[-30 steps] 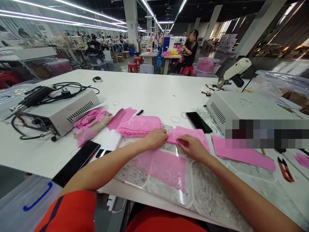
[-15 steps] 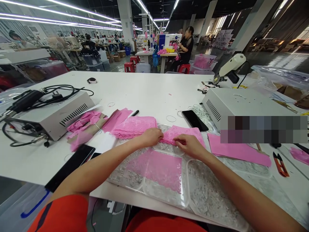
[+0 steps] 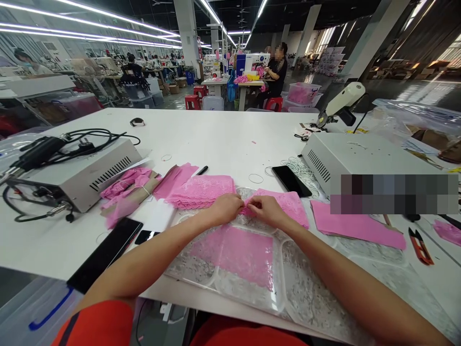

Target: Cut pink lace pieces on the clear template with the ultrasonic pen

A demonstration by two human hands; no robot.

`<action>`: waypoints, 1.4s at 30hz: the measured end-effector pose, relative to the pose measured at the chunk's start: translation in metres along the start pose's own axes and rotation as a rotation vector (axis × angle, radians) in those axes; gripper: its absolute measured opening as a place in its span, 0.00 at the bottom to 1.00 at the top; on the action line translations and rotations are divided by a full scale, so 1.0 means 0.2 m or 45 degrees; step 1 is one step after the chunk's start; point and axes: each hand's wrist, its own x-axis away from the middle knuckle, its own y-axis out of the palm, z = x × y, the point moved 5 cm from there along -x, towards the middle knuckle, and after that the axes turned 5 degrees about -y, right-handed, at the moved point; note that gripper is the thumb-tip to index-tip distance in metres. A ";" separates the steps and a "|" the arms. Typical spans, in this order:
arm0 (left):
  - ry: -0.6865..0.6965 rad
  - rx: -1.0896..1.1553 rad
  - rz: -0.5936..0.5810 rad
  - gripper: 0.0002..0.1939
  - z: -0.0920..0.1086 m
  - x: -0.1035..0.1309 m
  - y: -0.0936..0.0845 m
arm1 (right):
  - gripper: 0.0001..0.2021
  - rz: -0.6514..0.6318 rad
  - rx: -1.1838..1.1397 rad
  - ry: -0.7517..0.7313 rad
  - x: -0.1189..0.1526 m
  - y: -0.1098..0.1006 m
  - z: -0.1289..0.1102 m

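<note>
My left hand [image 3: 229,207] has its fingers closed on the near edge of a pink lace piece [image 3: 279,204], between two piles of the same lace. Close by on the right, my right hand [image 3: 264,210] pinches that lace edge too, its fingertips almost meeting the left ones. A thick stack of pink lace pieces [image 3: 201,190] lies just beyond my left wrist. Nearer to me, a single pink lace panel [image 3: 247,254] rests flat on the clear plastic sheet [image 3: 309,278] between my forearms.
Grey equipment boxes stand left [image 3: 82,175] and right [image 3: 360,154]. A phone [image 3: 291,181] lies behind the right lace pile, orange-handled snips [image 3: 420,246] far right. Pink fabric on card [image 3: 356,223] sits beside my right forearm. A person [image 3: 276,72] sits at a sewing machine beyond the table.
My right hand has moved left along the lace edge, closer to my left hand. More of the right lace piece now shows. The left hand has barely moved.
</note>
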 end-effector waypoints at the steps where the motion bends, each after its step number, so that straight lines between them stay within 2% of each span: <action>1: -0.005 0.000 0.008 0.15 0.00 0.00 0.00 | 0.09 0.019 -0.040 0.010 0.00 -0.01 0.01; 6: -0.004 0.021 0.067 0.13 0.02 0.03 -0.02 | 0.10 0.204 -0.252 0.065 0.01 -0.13 0.02; 9: -0.017 0.059 0.138 0.11 0.08 0.02 -0.05 | 0.12 0.335 -0.371 0.094 0.02 -0.22 0.03; 13: -0.093 0.131 0.229 0.18 0.26 -0.04 -0.05 | 0.14 0.490 -0.468 0.089 0.05 -0.34 0.03; 17: -0.195 0.186 0.264 0.27 0.47 -0.18 0.01 | 0.15 0.632 -0.509 0.067 0.08 -0.44 0.01; 19: -0.245 0.194 0.279 0.26 0.54 -0.27 0.04 | 0.15 0.722 -0.525 0.052 0.11 -0.50 0.00; 21: -0.281 0.180 0.294 0.21 0.59 -0.34 0.06 | 0.16 0.846 -0.538 0.037 0.16 -0.59 0.01; 24: -0.261 0.133 0.332 0.14 0.65 -0.40 0.07 | 0.15 1.090 -0.536 0.033 0.29 -0.76 0.06; 26: -0.186 0.096 0.379 0.11 0.68 -0.41 0.06 | 0.14 1.284 -0.531 0.063 0.44 -0.85 0.12; 28: -0.072 0.058 0.442 0.08 0.71 -0.38 0.04 | 0.14 1.459 -0.532 0.139 0.63 -0.91 0.21; 30: 0.089 0.017 0.496 0.07 0.74 -0.32 0.04 | 0.14 1.530 -0.512 0.271 0.83 -0.90 0.30; 32: 0.301 -0.031 0.511 0.05 0.78 -0.24 0.08 | 0.14 1.480 -0.440 0.468 1.03 -0.86 0.37; 36: 0.713 -0.110 0.456 0.06 0.86 -0.04 0.21 | 0.14 1.177 -0.148 0.770 1.34 -0.73 0.44; 39: 0.925 -0.125 0.390 0.08 0.92 0.08 0.28 | 0.10 0.961 0.206 0.903 1.48 -0.68 0.42; 42: 1.010 -0.121 0.312 0.06 0.97 0.14 0.25 | 0.09 0.740 0.464 1.020 1.56 -0.67 0.40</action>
